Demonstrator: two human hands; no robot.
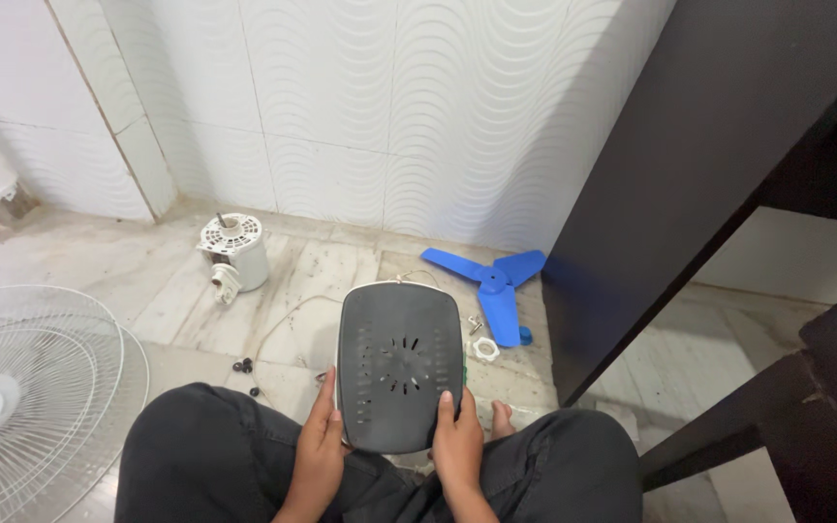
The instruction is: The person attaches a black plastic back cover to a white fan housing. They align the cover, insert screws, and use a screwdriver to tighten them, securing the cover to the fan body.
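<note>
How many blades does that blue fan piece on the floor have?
3. On the blue fan blade piece, one blade points left toward the wall, one right toward the dark panel, one toward the person. None looks hidden.

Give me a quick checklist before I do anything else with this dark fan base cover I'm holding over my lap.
1. Both hands on the dark grey slotted plastic cover: ok, left hand and right hand grip its lower edge.
2. Cover's slotted side facing up: ok.
3. White plastic nut within sight: ok, on the floor beside the blue three-blade fan propeller.
4. Small black screws accounted for: cannot tell, only a few show.
5. White cylindrical fan motor out of the way: ok, near the wall.
6. White wire fan guards apart from the cover: ok.
</note>
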